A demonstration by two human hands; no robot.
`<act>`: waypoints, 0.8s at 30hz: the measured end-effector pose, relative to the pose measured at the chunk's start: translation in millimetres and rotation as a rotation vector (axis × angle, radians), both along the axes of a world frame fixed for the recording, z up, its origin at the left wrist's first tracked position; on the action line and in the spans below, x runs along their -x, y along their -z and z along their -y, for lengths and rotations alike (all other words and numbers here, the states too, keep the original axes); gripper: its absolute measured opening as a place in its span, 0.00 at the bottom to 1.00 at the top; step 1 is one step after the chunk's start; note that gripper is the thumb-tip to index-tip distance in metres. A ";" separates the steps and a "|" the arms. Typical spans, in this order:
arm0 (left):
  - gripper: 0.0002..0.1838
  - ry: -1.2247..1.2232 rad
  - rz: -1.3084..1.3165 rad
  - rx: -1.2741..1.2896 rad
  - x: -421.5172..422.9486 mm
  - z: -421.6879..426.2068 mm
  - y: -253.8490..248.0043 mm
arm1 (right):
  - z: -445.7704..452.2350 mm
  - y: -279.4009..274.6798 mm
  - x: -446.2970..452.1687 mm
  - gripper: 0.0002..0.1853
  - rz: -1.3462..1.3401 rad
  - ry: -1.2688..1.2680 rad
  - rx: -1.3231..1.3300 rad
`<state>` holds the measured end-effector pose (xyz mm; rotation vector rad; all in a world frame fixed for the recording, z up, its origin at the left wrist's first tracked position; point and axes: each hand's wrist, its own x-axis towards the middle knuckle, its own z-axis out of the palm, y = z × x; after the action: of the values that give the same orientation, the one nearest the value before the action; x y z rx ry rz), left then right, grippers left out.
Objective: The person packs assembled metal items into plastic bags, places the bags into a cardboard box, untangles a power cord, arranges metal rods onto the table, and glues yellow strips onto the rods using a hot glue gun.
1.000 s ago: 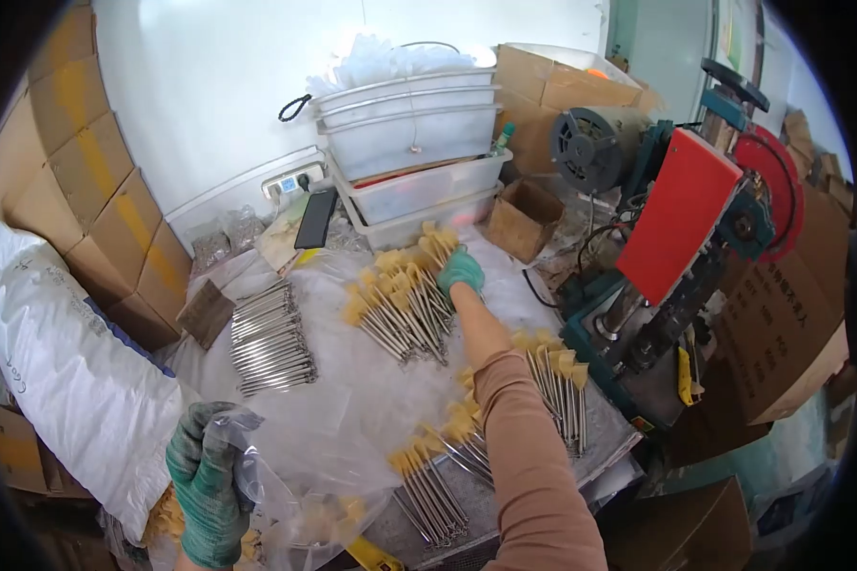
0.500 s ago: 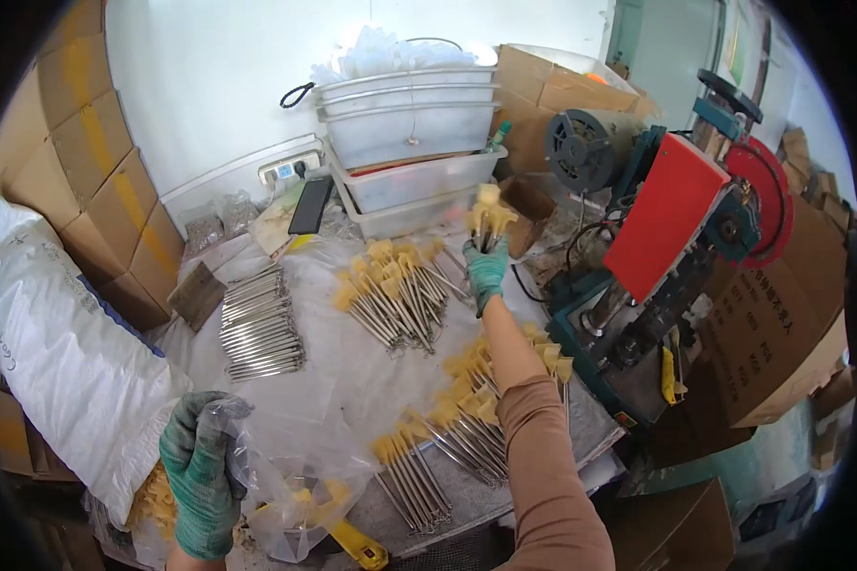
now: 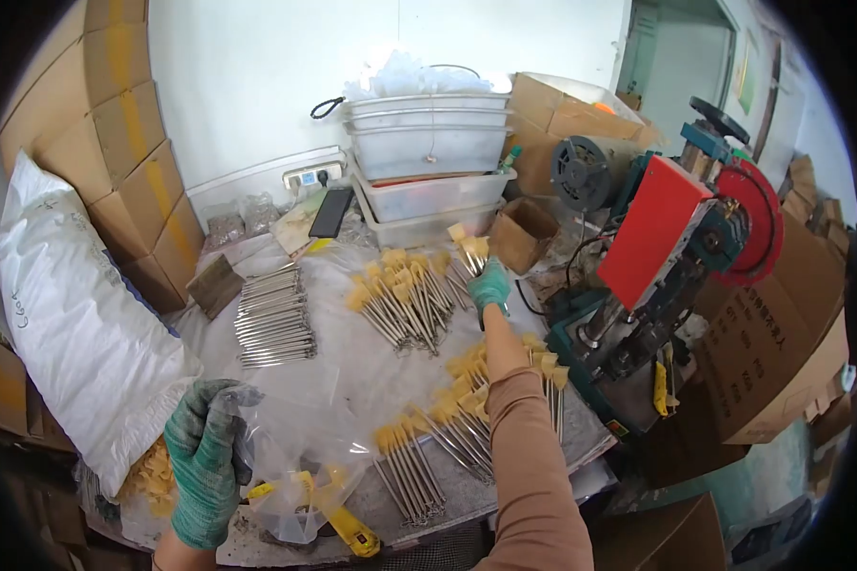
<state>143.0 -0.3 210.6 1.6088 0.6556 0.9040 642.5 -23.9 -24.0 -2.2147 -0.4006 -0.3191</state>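
Green-gloved right hand (image 3: 488,285) at the far side of the table (image 3: 348,381), fingers clamped round a bundle of yellow-tipped metal rods (image 3: 469,252), tips pointing away, just in front of a small open cardboard box (image 3: 524,234). Hard to tell whether raised off the white plastic sheet (image 3: 338,357) or resting on it. Green-gloved left hand (image 3: 208,462) at the near left, fingers bent and pressed together on the edge of a clear plastic bag (image 3: 305,423), spread loosely to the right, with a yellow-handled tool (image 3: 354,533) partly beneath. Just left of the right hand, a fanned pile of similar tipped rods (image 3: 408,303); along the near edge, another long group (image 3: 459,428), partly hidden behind the brown sleeve (image 3: 533,447). Further left, a neat stack of bare metal rods (image 3: 274,319), beside a wooden block (image 3: 215,286). To the right, a red and teal machine (image 3: 652,233); behind the piles, stacked plastic tubs (image 3: 430,143) and a dark phone (image 3: 331,213).
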 end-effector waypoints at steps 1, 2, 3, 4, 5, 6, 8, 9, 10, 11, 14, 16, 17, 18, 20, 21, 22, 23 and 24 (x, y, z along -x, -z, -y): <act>0.12 -0.026 -0.003 -0.011 0.3 1.0 0.4 | -2.6 -5.3 2.7 0.27 0.011 0.034 0.213; 0.12 -0.029 0.003 -0.027 0.6 1.0 0.6 | -4.5 -5.8 -3.6 0.26 -0.066 -0.027 0.277; 0.12 -0.029 -0.002 -0.013 1.5 1.1 1.9 | -8.9 -7.1 -4.7 0.26 -0.060 -0.033 0.263; 0.12 -0.032 -0.012 0.005 1.1 0.2 2.4 | -13.9 -4.4 -3.7 0.22 -0.061 -0.025 0.306; 0.12 -0.041 -0.015 0.000 -1.8 -1.9 0.9 | -19.5 -0.8 -4.2 0.17 -0.064 -0.018 0.352; 0.13 -0.047 -0.041 0.000 -6.6 -4.0 2.7 | -25.4 8.4 -4.8 0.17 -0.089 -0.036 0.366; 0.13 -0.035 -0.063 0.006 -15.1 -5.8 6.2 | -26.0 -10.5 -17.9 0.17 -0.199 -0.090 0.527; 0.13 -0.038 -0.034 -0.001 -19.4 -6.2 8.9 | -27.8 -17.7 -18.6 0.27 -0.240 -0.118 0.550; 0.13 -0.044 -0.004 -0.008 -22.3 -5.9 10.5 | -27.8 -15.5 -23.8 0.27 -0.242 -0.117 0.557; 0.13 -0.046 -0.004 -0.002 -25.2 -4.5 9.9 | -28.2 -13.7 -27.0 0.26 -0.248 -0.153 0.575; 0.13 -0.071 -0.037 -0.003 -27.6 -4.6 5.8 | -22.0 -23.3 -21.9 0.24 -0.200 -0.190 0.494; 0.13 0.007 -0.068 -0.002 -23.7 -8.0 7.2 | -9.4 -19.2 -29.6 0.24 -0.103 -0.236 0.399; 0.13 -0.026 -0.062 -0.013 -25.6 -6.6 7.6 | -5.6 -15.2 -29.8 0.24 -0.109 -0.234 0.415; 0.13 -0.020 -0.065 -0.002 -25.8 -5.9 9.2 | -1.6 -11.4 -30.4 0.24 -0.027 -0.217 0.429; 0.12 -0.022 -0.075 -0.059 -26.1 -8.5 9.7 | -2.2 -12.3 -35.5 0.23 0.066 -0.203 0.436; 0.12 -0.026 -0.074 -0.060 -26.1 -10.2 9.8 | -5.4 -9.9 -39.3 0.20 0.013 -0.270 0.066; 0.12 -0.025 -0.061 -0.029 -26.3 -11.5 10.8 | -8.3 -6.3 -43.1 0.19 -0.044 -0.333 -0.303; 0.12 -0.021 -0.052 0.006 -25.9 -12.2 12.2 | -9.2 0.0 -45.3 0.18 -0.107 -0.385 -0.669; 0.12 -0.022 -0.055 0.013 -25.9 -12.7 12.5 | -7.1 2.5 -42.4 0.18 -0.111 -0.385 -0.663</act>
<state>169.0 12.4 198.0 1.6226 0.7173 0.8728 684.8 -16.8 -26.5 -1.4641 -0.5553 -0.0954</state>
